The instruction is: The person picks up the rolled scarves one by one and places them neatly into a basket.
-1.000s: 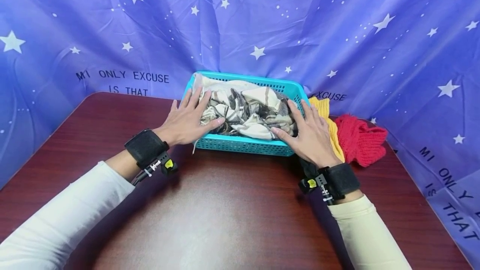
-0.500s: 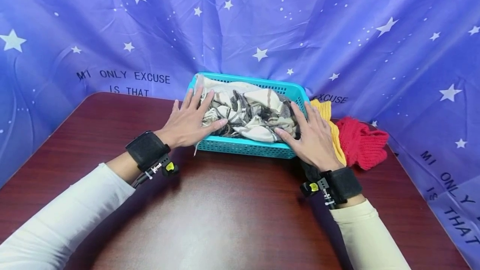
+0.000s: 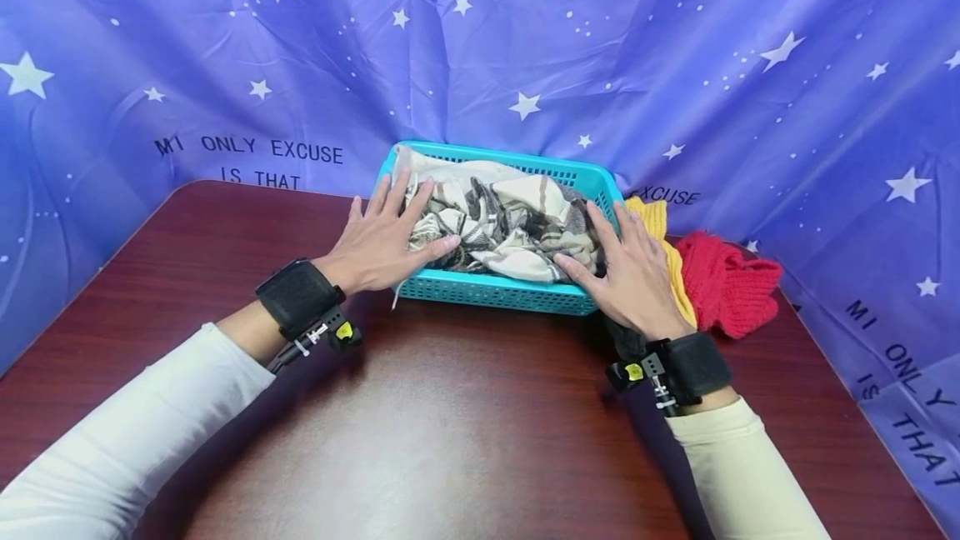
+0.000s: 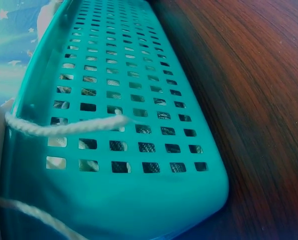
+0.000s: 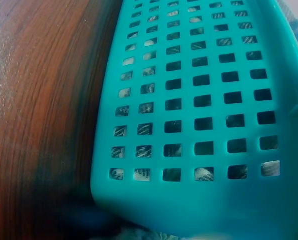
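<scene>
Spread wide rather than curled, with left hand (image 3: 382,244) and right hand (image 3: 637,282) laid over opposite ends of a turquoise basket (image 3: 495,293), seemingly to steady both it and the bunched plaid cloth (image 3: 510,232) inside, with yellow knit (image 3: 652,217) and red knit (image 3: 727,282) just beyond the right hand.

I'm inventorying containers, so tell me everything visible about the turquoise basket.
The turquoise basket is rectangular and plastic-looking, with rounded corners and walls pierced by rows of squarish holes. It stands upright on the wood-grain table, holding crumpled plaid cloth; pale twisted strands hang outside near its left end. The left hand and right hand lie over its opposite ends, though the exact contact is hidden.
</scene>
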A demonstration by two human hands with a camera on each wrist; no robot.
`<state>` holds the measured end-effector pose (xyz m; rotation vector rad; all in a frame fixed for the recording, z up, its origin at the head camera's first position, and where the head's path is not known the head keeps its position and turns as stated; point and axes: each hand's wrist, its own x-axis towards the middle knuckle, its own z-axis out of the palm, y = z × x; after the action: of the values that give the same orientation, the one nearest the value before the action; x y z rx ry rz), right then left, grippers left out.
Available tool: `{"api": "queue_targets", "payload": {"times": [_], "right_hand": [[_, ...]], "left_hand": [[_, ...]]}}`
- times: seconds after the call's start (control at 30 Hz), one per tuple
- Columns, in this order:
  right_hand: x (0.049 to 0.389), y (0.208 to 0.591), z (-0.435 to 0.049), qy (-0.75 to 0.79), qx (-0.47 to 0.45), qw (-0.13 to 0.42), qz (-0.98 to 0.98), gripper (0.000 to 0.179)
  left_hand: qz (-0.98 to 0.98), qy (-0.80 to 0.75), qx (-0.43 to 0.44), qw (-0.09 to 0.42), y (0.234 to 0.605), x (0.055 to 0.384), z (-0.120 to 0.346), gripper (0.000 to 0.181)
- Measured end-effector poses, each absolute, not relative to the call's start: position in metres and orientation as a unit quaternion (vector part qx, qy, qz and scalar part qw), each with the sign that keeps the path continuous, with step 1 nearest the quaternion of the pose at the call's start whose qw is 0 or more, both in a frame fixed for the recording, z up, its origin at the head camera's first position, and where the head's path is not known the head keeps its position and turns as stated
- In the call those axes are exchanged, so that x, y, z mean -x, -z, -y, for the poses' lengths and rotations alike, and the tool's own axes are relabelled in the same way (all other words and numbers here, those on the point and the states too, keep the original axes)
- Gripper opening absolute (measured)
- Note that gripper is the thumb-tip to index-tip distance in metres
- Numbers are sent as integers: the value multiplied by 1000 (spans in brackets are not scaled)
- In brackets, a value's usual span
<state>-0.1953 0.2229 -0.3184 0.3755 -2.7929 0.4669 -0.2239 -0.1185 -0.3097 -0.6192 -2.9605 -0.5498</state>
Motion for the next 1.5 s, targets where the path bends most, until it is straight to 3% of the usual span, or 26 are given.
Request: {"api": "queue_targets", "payload": {"times": [1.5], "right_hand": [[197, 321, -225, -169, -135, 149, 965, 88]], "left_hand": [[964, 173, 201, 27, 310, 223, 118, 92]]}}
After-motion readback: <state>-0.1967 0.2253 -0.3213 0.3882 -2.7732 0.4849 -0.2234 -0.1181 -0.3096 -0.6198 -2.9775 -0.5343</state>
